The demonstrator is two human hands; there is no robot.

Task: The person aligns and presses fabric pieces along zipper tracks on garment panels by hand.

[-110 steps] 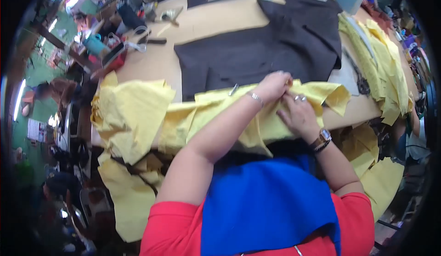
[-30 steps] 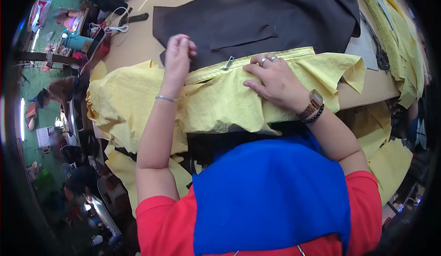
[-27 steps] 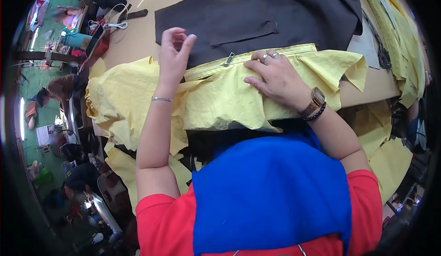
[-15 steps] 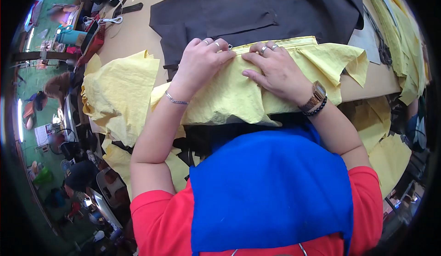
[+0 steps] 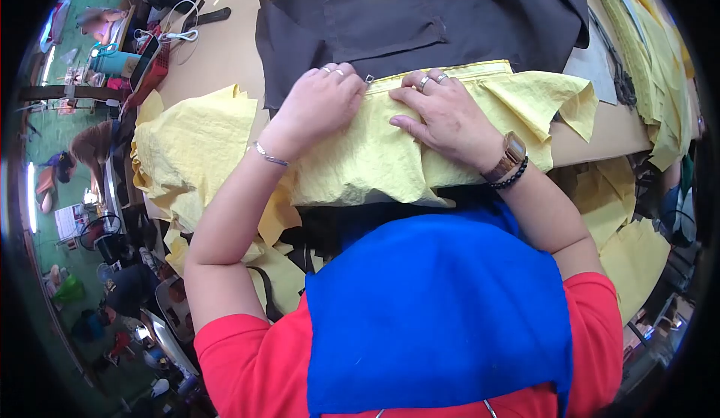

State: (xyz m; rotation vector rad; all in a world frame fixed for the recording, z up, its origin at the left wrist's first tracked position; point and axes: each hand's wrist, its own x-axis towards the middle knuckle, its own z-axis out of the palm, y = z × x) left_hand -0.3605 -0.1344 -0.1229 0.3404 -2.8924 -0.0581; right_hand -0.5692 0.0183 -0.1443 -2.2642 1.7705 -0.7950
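A yellow cloth piece [image 5: 352,163] with a zipper [image 5: 397,80] along its far edge lies across the near part of the table. A small metal zipper pull [image 5: 369,79] shows just right of my left fingers. My left hand [image 5: 322,107] is closed on the cloth at the zipper's left end, its fingertips partly hidden. My right hand [image 5: 454,122] rests on the cloth, fingers bent against the zipper edge and thumb spread apart. Beyond the zipper lies dark brown fabric [image 5: 480,13] with a pocket-like patch [image 5: 386,20].
More yellow cloth [image 5: 195,129] is bunched at left, and long yellow pieces [image 5: 637,65] hang at right. Black scissors [image 5: 622,80] lie by a pale sheet [image 5: 589,73]. A red basket [image 5: 154,65] stands at the far left. Co-workers are visible beyond the left side.
My left hand has moved left and slightly down, leaving the zipper pull more exposed. The dark fabric's left side has shifted and wrinkled. My right hand stays nearly in place on the cloth.
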